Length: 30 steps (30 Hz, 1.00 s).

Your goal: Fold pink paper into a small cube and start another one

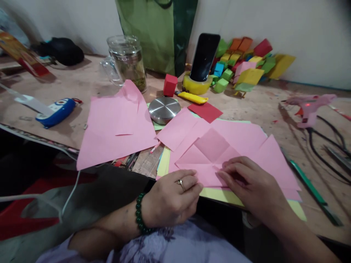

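from my end i take this for a craft workspace, at home or in a shop i cannot tell: pink paper (241,131) at the front edge of the table (246,107), a glue gun (309,104) on the right, a yellow cutter (193,97), coloured blocks (250,77) towards the back edge.

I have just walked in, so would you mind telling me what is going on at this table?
A person has both hands on a creased pink paper sheet, which lies over a stack of coloured paper. The left hand and the right hand are at its near side, fingers on the paper. Beyond the stack are a round metal disc, a yellow utility knife and a red cube. A pink glue gun is off to the right.
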{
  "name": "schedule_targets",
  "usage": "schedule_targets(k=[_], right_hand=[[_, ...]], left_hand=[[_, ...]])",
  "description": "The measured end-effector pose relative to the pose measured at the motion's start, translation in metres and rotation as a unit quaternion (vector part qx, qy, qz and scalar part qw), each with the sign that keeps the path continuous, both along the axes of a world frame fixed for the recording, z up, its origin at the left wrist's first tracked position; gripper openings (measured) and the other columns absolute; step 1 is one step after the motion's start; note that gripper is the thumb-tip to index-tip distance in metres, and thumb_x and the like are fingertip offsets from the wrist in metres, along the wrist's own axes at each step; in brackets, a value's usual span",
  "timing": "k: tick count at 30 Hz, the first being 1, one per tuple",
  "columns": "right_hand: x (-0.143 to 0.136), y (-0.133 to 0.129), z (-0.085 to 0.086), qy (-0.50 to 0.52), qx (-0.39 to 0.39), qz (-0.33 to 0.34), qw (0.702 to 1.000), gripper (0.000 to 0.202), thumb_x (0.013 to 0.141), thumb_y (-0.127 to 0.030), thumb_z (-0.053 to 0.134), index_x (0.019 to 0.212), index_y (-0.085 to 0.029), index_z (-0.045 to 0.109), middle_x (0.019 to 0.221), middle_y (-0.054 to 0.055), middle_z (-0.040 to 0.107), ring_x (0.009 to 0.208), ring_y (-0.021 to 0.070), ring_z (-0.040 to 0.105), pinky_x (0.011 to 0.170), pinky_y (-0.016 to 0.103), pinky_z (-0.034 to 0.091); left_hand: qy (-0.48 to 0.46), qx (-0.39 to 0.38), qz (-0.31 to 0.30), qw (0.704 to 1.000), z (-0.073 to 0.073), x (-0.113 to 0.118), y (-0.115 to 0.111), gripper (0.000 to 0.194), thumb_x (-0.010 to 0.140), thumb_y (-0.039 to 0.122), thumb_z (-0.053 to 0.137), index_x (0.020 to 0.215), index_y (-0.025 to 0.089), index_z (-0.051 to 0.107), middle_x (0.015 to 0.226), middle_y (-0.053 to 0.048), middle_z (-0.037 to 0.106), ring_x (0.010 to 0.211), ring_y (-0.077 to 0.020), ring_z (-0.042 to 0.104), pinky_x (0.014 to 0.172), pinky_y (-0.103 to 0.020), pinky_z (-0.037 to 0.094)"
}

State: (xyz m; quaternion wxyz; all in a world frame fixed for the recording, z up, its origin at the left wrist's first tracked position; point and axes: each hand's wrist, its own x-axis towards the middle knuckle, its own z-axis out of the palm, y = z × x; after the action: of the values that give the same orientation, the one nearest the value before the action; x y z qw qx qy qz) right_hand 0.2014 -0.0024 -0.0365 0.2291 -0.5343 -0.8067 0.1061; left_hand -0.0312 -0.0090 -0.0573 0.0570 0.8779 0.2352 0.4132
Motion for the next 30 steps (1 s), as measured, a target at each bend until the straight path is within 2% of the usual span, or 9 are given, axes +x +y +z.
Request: schedule_targets(k=[4, 7, 11, 15, 17, 19, 25, 27, 30], right_hand=[[-0.001, 0.001, 0.0, 0.0, 0.005, -0.001, 1.0, 0.011, 0.088, -0.027, 0.058, 0.079, -0.021, 0.061, 0.088, 0.005, 0.061, 0.081, 0.0175, 0.062, 0.066, 0.029, 0.052], [-0.002, 0.001, 0.001, 0.0, 0.008, -0.003, 1.0, 0.013, 0.087, -0.028, 0.057, 0.078, -0.021, 0.062, 0.087, 0.005, 0.062, 0.079, 0.0179, 0.062, 0.064, 0.029, 0.052], [-0.003, 0.002, 0.001, -0.001, 0.008, -0.002, 1.0, 0.013, 0.087, -0.029, 0.057, 0.077, -0.022, 0.062, 0.087, 0.005, 0.062, 0.08, 0.0181, 0.062, 0.065, 0.03, 0.052], [-0.002, 0.002, 0.0, 0.002, 0.005, 0.0, 1.0, 0.015, 0.088, -0.03, 0.056, 0.077, -0.022, 0.061, 0.087, 0.006, 0.062, 0.08, 0.0189, 0.062, 0.067, 0.031, 0.052], [-0.002, 0.003, 0.0, 0.002, 0.003, 0.004, 1.0, 0.015, 0.088, -0.03, 0.056, 0.078, -0.021, 0.061, 0.087, 0.006, 0.062, 0.081, 0.0189, 0.062, 0.068, 0.032, 0.052], [-0.002, 0.003, 0.001, 0.005, -0.001, 0.007, 1.0, 0.014, 0.088, -0.029, 0.056, 0.078, -0.021, 0.061, 0.087, 0.006, 0.062, 0.081, 0.0187, 0.062, 0.068, 0.031, 0.052], [-0.004, 0.0, 0.006, 0.007, 0.021, -0.004, 1.0, 0.007, 0.087, -0.024, 0.056, 0.083, -0.021, 0.061, 0.083, 0.005, 0.062, 0.077, 0.0183, 0.061, 0.065, 0.031, 0.051], [-0.003, -0.004, 0.009, 0.006, 0.067, 0.032, 0.997, 0.009, 0.086, -0.019, 0.056, 0.088, -0.022, 0.063, 0.087, 0.005, 0.065, 0.081, 0.0191, 0.061, 0.07, 0.033, 0.051], [-0.003, -0.012, 0.014, -0.046, 0.136, 0.128, 0.981, 0.022, 0.082, -0.011, 0.055, 0.096, -0.024, 0.067, 0.093, 0.004, 0.07, 0.086, 0.0211, 0.06, 0.074, 0.037, 0.05]], left_hand=[[0.025, -0.01, 0.004, 1.0, 0.0, 0.0, -0.001, 0.021, 0.083, 0.013, 0.053, 0.1, 0.007, 0.062, 0.1, -0.011, 0.069, 0.1, -0.0203, 0.063, 0.094, -0.037, 0.056], [0.069, -0.009, 0.003, 0.998, 0.004, 0.001, -0.002, 0.016, 0.083, 0.018, 0.054, 0.093, 0.009, 0.063, 0.111, -0.012, 0.066, 0.097, -0.0222, 0.061, 0.084, -0.037, 0.058], [0.179, -0.03, 0.008, 0.983, 0.02, 0.005, -0.004, 0.011, 0.083, 0.022, 0.053, 0.078, 0.013, 0.058, 0.1, -0.011, 0.066, 0.081, -0.021, 0.057, 0.069, -0.036, 0.053], [0.244, -0.054, 0.026, 0.968, 0.033, 0.014, -0.007, 0.022, 0.085, 0.033, 0.054, 0.092, 0.013, 0.058, 0.093, -0.01, 0.063, 0.081, -0.0229, 0.052, 0.067, -0.038, 0.046], [0.246, -0.056, 0.032, 0.967, 0.032, 0.019, -0.007, 0.039, 0.085, 0.041, 0.055, 0.105, 0.008, 0.057, 0.091, -0.01, 0.061, 0.082, -0.0235, 0.051, 0.067, -0.038, 0.044], [0.243, -0.05, 0.046, 0.968, 0.029, 0.023, -0.007, 0.047, 0.084, 0.046, 0.057, 0.107, 0.006, 0.058, 0.09, -0.01, 0.059, 0.082, -0.0235, 0.05, 0.068, -0.038, 0.043], [0.258, -0.01, 0.045, 0.965, 0.023, 0.027, -0.007, 0.034, 0.083, 0.043, 0.062, 0.086, 0.009, 0.063, 0.089, -0.009, 0.06, 0.08, -0.0219, 0.05, 0.068, -0.036, 0.04], [0.268, -0.002, 0.042, 0.963, 0.023, 0.027, -0.007, 0.033, 0.083, 0.042, 0.062, 0.088, 0.009, 0.064, 0.092, -0.009, 0.06, 0.081, -0.0219, 0.051, 0.069, -0.036, 0.04], [0.276, 0.006, 0.041, 0.96, 0.023, 0.027, -0.008, 0.035, 0.085, 0.041, 0.061, 0.097, 0.008, 0.064, 0.093, -0.009, 0.06, 0.082, -0.0218, 0.051, 0.071, -0.037, 0.041]])
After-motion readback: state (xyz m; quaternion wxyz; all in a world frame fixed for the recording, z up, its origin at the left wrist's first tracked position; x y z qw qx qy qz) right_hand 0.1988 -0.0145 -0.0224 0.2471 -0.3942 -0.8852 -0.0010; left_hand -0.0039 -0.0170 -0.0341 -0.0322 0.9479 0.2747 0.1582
